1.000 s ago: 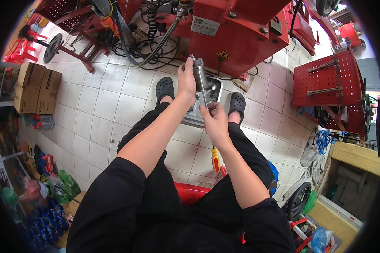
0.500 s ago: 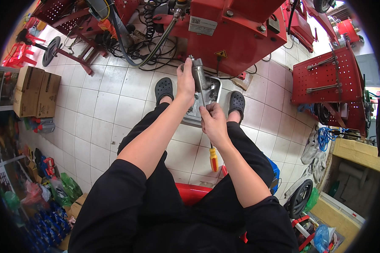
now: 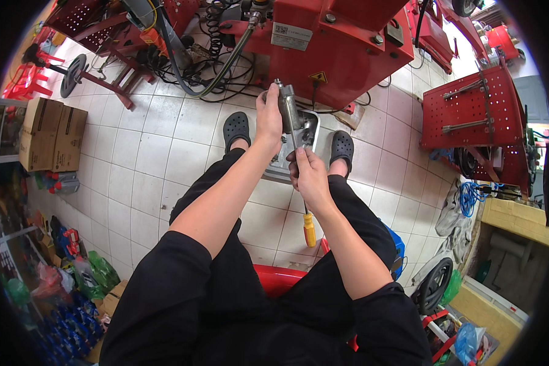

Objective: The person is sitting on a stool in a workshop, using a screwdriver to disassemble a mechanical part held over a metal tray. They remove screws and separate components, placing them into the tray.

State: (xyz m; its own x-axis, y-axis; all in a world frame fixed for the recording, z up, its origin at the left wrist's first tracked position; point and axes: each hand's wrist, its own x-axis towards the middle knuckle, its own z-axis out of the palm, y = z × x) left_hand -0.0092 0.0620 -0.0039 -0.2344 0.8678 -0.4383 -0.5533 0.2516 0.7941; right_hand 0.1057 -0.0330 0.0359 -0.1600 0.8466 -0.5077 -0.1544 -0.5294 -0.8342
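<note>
Head-worn fisheye, facing down
From head height it looks over the near hands (image 3: 269, 119) to the tiled floor (image 3: 158, 143) beyond.

The left hand (image 3: 269, 119) covers part of the metal cylinder (image 3: 290, 110) — the tip of the screwdriver (image 3: 310, 230) is hard to make out, perhaps against it. The tray's (image 3: 278, 172) contents are too small to tell; the top edge crops the red machine (image 3: 348, 64).

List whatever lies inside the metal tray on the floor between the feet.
The tray shows small dark pieces toward its right side, too indistinct to name. The left hand, metal cylinder and right hand cover other parts; whatever lies there cannot be seen.
</note>
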